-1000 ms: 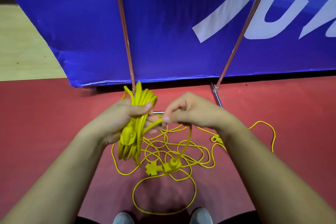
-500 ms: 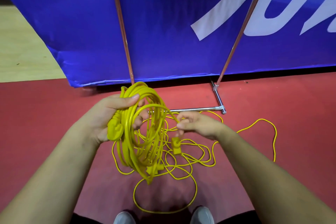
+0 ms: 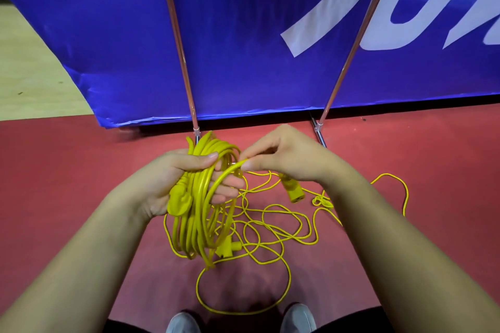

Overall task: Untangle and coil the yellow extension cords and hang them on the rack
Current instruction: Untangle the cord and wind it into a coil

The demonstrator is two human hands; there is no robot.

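Note:
My left hand grips the top of a coiled thick yellow extension cord, whose loops hang down from my fist. Its round plug lies against my palm. My right hand pinches the cord's free end near the coil's top, and the yellow socket end hangs just below that hand. A thinner yellow cord lies tangled in loose loops on the red floor beneath, with a small knot at the right. The rack's two metal poles rise behind the hands.
A large blue banner with white lettering hangs behind the rack poles. The rack's base bar lies on the red floor near my right hand. My two grey shoes stand at the bottom edge. Pale wooden floor shows at the far left.
My right hand rose from near the floor tangle up to the coil's top, bringing the last length of thick cord and its socket end with it. My left hand keeps its grip on the coil.

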